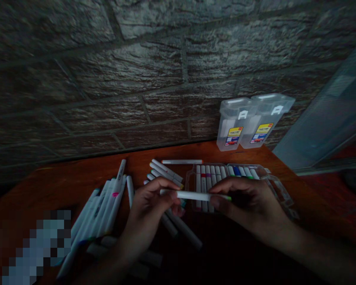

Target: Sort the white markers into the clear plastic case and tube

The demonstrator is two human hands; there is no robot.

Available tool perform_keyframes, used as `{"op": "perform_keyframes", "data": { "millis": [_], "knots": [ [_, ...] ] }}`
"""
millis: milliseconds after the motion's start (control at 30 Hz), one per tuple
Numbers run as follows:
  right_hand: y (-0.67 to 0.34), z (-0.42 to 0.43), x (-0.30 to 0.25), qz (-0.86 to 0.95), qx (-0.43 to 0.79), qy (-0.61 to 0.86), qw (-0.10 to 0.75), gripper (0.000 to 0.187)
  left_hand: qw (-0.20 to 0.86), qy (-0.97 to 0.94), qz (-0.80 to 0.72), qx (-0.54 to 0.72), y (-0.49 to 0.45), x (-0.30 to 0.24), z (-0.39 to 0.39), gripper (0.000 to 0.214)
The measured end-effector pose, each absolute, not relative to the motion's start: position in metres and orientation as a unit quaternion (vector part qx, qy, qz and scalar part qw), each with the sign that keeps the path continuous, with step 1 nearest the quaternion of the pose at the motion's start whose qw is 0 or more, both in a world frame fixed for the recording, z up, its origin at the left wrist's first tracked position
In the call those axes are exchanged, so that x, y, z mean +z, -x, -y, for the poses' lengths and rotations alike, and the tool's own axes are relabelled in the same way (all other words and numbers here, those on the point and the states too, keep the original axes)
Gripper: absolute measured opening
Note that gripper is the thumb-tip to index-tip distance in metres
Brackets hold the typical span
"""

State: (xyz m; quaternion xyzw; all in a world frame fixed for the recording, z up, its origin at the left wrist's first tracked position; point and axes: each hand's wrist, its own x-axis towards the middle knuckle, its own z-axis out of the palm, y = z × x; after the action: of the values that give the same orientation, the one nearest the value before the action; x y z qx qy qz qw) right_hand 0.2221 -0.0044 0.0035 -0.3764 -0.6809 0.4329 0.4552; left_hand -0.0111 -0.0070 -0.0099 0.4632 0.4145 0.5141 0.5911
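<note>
A white marker (192, 195) with a green tip at its right end is held level above the table. My left hand (154, 206) pinches it near its left end, and my right hand (246, 198) grips it close to the green end. Just behind my right hand lies an open clear plastic case (190, 180) with a row of white markers (217, 173) in it, some with red, purple, blue or green bands. Loose markers (166, 170) lie beyond and under my left hand, partly covered by it. Another pile of markers (102, 209) spreads to its left.
Two clear plastic boxes (230, 118) with yellow labels stand at the back right of the wooden table (62, 174). A lone marker (182, 162) lies near the back. A rough brick wall (154, 71) rises behind. The lower left corner is pixelated.
</note>
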Motion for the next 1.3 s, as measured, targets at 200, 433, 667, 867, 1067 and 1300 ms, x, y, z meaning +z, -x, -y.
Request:
{"op": "perform_keyframes", "data": {
  "millis": [200, 433, 667, 867, 1067, 1300],
  "knots": [
    [-0.221, 0.003, 0.007, 0.639, 0.460, 0.385, 0.482, 0.006, 0.610, -0.413, -0.391, 0.551, 0.007, -0.005, 0.004, 0.005],
    [-0.224, 0.005, 0.004, 0.584, 0.546, 0.378, 0.467, 0.008, 0.618, -0.391, -0.388, 0.561, 0.007, -0.004, 0.003, 0.005],
    [-0.225, 0.002, 0.003, 0.562, 0.572, 0.367, 0.473, 0.015, 0.624, -0.387, -0.382, 0.562, 0.007, -0.002, 0.003, 0.004],
    [-0.224, -0.002, 0.002, 0.526, 0.596, 0.353, 0.494, 0.024, 0.635, -0.390, -0.358, 0.563, 0.007, -0.002, 0.004, 0.013],
    [-0.224, -0.008, -0.001, 0.487, 0.610, 0.350, 0.518, 0.027, 0.650, -0.396, -0.329, 0.559, 0.008, -0.004, 0.006, 0.020],
    [-0.223, -0.012, -0.002, 0.469, 0.616, 0.362, 0.519, 0.032, 0.666, -0.401, -0.305, 0.550, 0.009, -0.003, 0.009, 0.026]
  ]
}}
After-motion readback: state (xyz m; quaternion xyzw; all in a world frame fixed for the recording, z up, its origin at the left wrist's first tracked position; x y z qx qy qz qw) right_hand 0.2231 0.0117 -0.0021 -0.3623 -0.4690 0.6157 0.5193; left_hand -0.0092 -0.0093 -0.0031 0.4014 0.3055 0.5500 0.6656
